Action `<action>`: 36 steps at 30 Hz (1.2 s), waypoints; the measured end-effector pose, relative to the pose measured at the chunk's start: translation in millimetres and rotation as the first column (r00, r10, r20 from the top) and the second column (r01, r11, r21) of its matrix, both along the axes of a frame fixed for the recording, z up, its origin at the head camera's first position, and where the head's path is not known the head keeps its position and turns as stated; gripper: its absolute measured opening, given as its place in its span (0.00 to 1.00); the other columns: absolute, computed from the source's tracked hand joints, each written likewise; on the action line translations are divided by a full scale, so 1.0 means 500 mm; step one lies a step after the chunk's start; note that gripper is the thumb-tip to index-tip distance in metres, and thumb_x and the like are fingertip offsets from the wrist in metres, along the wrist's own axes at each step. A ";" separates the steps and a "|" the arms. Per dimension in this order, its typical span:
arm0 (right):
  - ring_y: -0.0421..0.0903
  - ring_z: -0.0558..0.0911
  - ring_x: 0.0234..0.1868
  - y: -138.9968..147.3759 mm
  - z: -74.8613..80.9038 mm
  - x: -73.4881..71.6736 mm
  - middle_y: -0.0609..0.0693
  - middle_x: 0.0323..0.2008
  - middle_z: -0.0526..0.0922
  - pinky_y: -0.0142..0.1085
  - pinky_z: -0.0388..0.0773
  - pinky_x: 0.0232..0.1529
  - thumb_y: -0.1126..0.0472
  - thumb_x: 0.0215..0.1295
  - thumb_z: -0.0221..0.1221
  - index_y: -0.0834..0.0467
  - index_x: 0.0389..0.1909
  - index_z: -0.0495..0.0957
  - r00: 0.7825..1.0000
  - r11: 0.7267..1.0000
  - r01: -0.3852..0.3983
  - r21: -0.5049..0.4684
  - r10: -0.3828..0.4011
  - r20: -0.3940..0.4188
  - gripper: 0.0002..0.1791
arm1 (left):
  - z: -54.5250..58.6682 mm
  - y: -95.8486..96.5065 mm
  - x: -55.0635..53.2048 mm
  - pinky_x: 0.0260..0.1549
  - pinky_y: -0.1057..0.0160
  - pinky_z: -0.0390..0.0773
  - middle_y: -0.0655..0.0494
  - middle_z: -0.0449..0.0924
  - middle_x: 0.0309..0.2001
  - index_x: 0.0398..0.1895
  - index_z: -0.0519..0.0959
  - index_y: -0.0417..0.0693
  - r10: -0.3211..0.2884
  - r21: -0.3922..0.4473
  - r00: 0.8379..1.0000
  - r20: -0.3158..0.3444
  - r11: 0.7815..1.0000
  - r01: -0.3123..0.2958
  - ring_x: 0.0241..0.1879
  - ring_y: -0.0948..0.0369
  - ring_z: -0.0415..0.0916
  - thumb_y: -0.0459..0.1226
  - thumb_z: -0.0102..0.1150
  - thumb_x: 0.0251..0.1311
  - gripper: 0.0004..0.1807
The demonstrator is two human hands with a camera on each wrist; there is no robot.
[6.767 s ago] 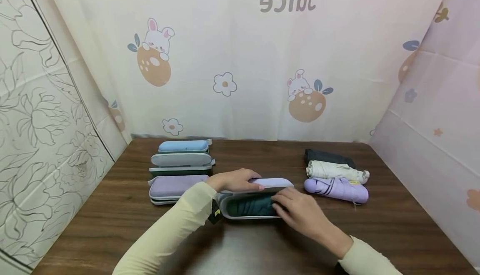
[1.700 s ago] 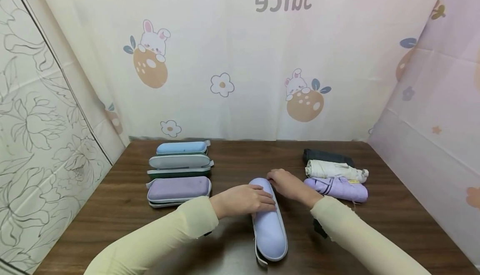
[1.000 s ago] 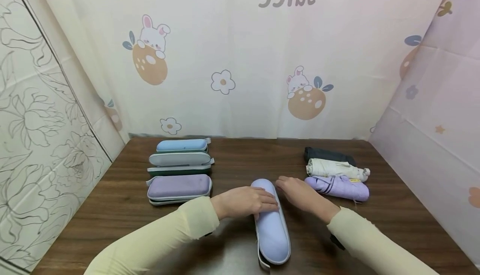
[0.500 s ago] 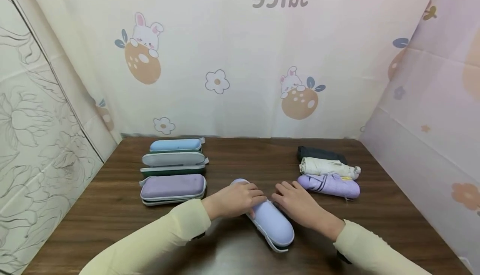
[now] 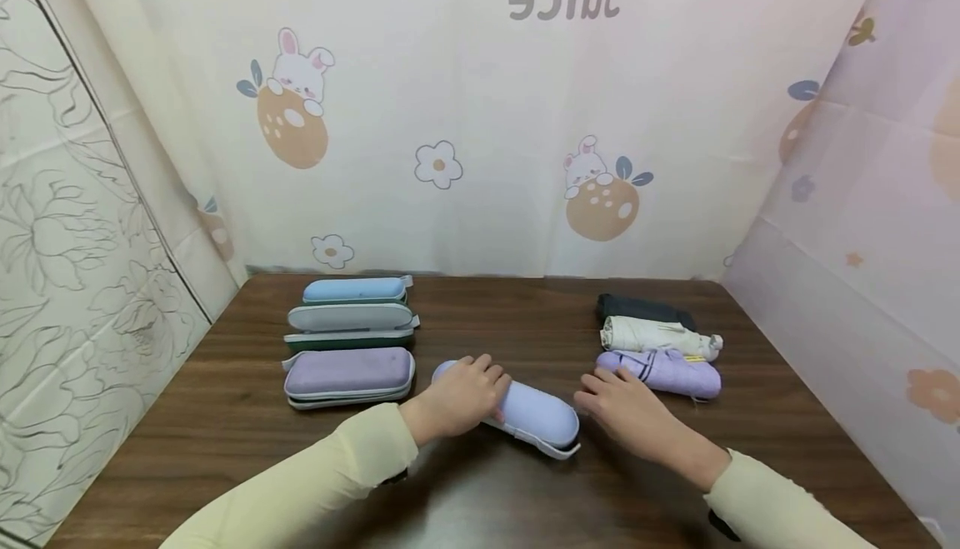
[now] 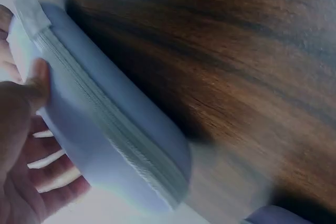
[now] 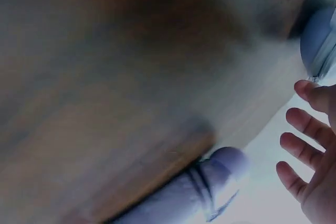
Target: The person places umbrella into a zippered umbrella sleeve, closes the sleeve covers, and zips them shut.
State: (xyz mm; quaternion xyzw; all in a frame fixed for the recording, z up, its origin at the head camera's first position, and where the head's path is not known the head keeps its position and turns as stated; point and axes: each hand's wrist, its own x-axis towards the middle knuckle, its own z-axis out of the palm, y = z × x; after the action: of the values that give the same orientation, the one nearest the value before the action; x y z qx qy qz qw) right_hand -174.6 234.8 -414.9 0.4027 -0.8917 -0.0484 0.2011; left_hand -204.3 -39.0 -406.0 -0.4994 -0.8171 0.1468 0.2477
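Observation:
A periwinkle zip case (image 5: 542, 416) lies at a slant in the middle of the table, its lid down. My left hand (image 5: 461, 395) grips it over the top near its far left end. In the left wrist view the thumb presses the case (image 6: 79, 124) beside the zip, with the fingers on the other side; the zip teeth (image 6: 105, 111) run closed along the side that shows. My right hand (image 5: 626, 411) holds nothing, its fingers spread and slightly bent just off the case's right end. A rolled lilac folding umbrella (image 5: 667, 372) lies just beyond that hand.
To the left, a purple zip case (image 5: 348, 372), a grey one (image 5: 352, 316) with its lid raised and a blue one (image 5: 355, 289) lie in a row. Behind the lilac umbrella are a white umbrella (image 5: 656, 336) and a black one (image 5: 641, 309). A curtain (image 5: 480, 99) hangs behind the table.
The periwinkle case was open with dark green showing inside; now its lid is down. It has turned from lengthwise to slanting and shifted left under my left hand. My right hand has drawn away rightward.

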 end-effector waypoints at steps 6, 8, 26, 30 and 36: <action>0.44 0.72 0.30 0.007 -0.015 -0.013 0.42 0.27 0.70 0.38 0.60 0.28 0.63 0.50 0.68 0.50 0.26 0.75 0.999 0.996 0.035 -0.078 -0.036 -0.012 0.10 | 0.000 0.008 0.016 0.22 0.67 0.70 0.58 0.76 0.29 0.34 0.80 0.49 0.103 0.014 0.994 -0.041 0.995 -0.102 0.28 0.61 0.69 0.62 0.57 0.54 0.26; 0.45 0.72 0.30 0.007 -0.017 -0.024 0.43 0.27 0.70 0.39 0.61 0.28 0.63 0.51 0.68 0.50 0.26 0.75 0.998 0.994 0.055 -0.097 -0.057 -0.017 0.10 | 0.000 0.015 0.025 0.21 0.66 0.70 0.57 0.76 0.29 0.35 0.80 0.48 0.128 0.011 0.991 -0.034 0.992 -0.127 0.29 0.60 0.69 0.62 0.58 0.54 0.26; 0.46 0.74 0.30 0.005 -0.015 -0.062 0.44 0.25 0.73 0.42 0.65 0.28 0.62 0.54 0.66 0.51 0.26 0.77 0.995 0.991 0.091 -0.101 -0.093 -0.018 0.06 | 0.007 -0.023 0.019 0.30 0.64 0.79 0.52 0.80 0.43 0.60 0.75 0.46 0.194 0.060 0.923 0.333 0.972 -0.226 0.38 0.58 0.77 0.54 0.63 0.57 0.32; 0.44 0.73 0.30 0.006 -0.011 -0.037 0.43 0.25 0.73 0.40 0.64 0.27 0.63 0.53 0.67 0.50 0.25 0.76 0.995 0.988 0.104 -0.111 -0.102 0.024 0.08 | 0.006 -0.026 0.015 0.31 0.64 0.79 0.52 0.80 0.43 0.61 0.74 0.46 0.203 0.055 0.919 0.337 0.971 -0.235 0.39 0.57 0.77 0.53 0.62 0.58 0.31; 0.43 0.73 0.29 -0.010 -0.015 0.001 0.41 0.25 0.73 0.40 0.64 0.30 0.63 0.52 0.65 0.49 0.25 0.76 0.996 0.985 0.086 -0.147 -0.081 0.038 0.07 | 0.005 -0.032 0.013 0.32 0.63 0.79 0.52 0.80 0.44 0.62 0.73 0.47 0.213 0.042 0.914 0.346 0.969 -0.242 0.40 0.57 0.77 0.54 0.61 0.59 0.31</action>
State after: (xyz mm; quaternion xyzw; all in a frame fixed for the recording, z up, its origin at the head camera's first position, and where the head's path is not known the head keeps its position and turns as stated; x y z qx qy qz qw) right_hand -174.1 229.7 -422.6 0.3495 -0.9120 0.0162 0.2142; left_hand -197.5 -55.1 -403.6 -0.4078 -0.9054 0.0520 0.1056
